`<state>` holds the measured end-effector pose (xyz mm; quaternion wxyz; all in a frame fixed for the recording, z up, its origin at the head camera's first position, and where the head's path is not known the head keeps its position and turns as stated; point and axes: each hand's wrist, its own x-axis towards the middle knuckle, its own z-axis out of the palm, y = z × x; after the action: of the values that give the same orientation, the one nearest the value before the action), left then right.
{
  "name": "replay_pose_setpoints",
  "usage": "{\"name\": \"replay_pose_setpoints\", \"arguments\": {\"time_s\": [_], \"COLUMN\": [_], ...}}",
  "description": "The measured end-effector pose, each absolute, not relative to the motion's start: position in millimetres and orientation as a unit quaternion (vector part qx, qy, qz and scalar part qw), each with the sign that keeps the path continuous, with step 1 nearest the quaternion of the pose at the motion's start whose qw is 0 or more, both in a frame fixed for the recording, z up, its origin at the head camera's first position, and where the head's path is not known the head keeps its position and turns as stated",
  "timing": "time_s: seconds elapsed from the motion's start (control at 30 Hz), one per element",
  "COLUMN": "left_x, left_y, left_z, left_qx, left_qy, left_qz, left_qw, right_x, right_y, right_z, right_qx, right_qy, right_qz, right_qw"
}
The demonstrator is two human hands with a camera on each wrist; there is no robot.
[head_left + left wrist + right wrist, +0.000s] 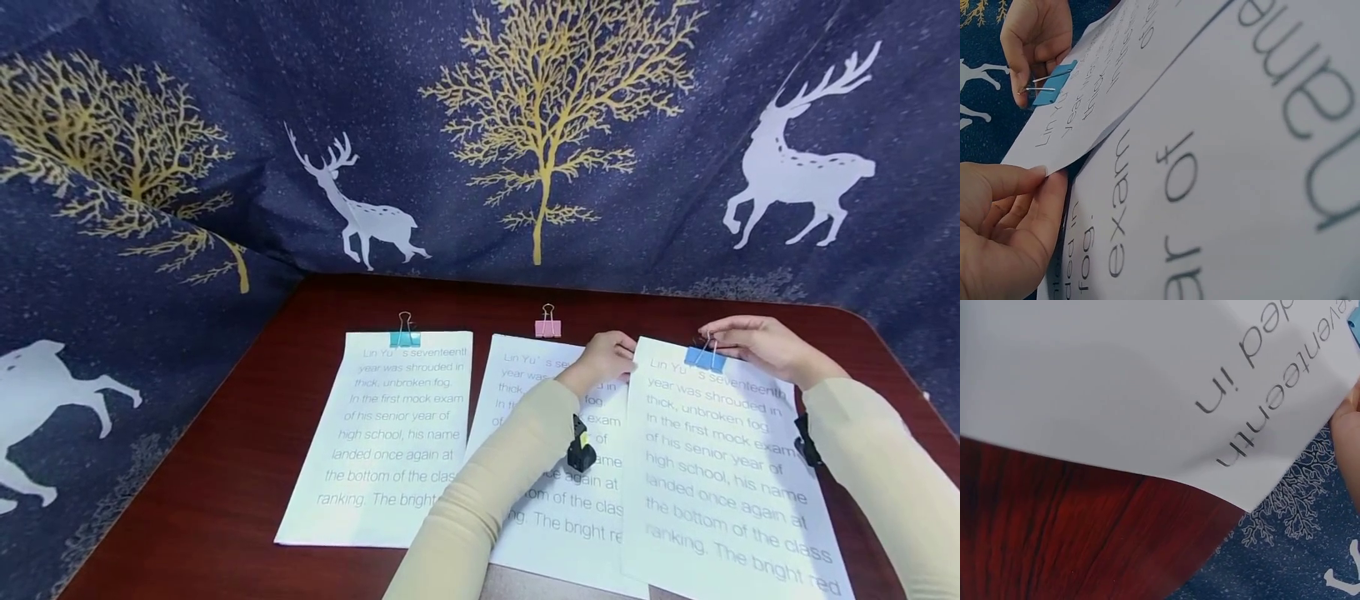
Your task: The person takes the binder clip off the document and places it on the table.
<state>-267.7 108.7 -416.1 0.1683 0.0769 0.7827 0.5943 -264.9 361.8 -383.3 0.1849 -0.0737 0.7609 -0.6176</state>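
Observation:
On the right lies a printed paper sheaf (712, 492) with a blue binder clip (705, 359) on its top edge. My left hand (606, 358) pinches the upper left corner of this sheaf between thumb and fingers, clearest in the left wrist view. The fingers of my right hand (768, 348) grip the clip at its wire handles, behind the top edge. In the left wrist view the blue clip (1055, 83) sits on the paper, both handles showing. The right wrist view shows the sheet's free corner raised, with part of the right hand (1349, 434) at the edge.
A middle printed sheaf (555, 533) lies partly under the right one and my left arm. Above it, a pink binder clip (547, 327) is on the dark red table (195, 500). The left sheaf (382, 417) carries a teal binder clip (405, 338). A patterned blue cloth (480, 225) hangs behind.

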Motion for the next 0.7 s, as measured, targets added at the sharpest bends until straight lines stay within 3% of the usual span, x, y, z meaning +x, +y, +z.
{"name": "replay_pose_setpoints", "arguments": {"time_s": [0.23, 0.53, 0.7], "left_x": [-267.2, -259.6, -257.5], "left_y": [107.8, 109.4, 107.9], "left_z": [-415.8, -413.4, -411.2], "left_qx": [0.08, 0.084, 0.069], "left_qy": [0.771, 0.781, 0.779], "left_qz": [0.607, 0.593, 0.596], "left_qw": [0.174, 0.177, 0.181], "right_x": [-270.9, -267.7, -266.1], "right_y": [360.3, 363.9, 363.1], "right_z": [-382.0, -375.1, -370.6], "right_qx": [-0.088, -0.102, -0.081], "right_qy": [0.767, 0.755, 0.759], "right_qz": [-0.606, -0.586, -0.58], "right_qw": [0.191, 0.275, 0.283]}}
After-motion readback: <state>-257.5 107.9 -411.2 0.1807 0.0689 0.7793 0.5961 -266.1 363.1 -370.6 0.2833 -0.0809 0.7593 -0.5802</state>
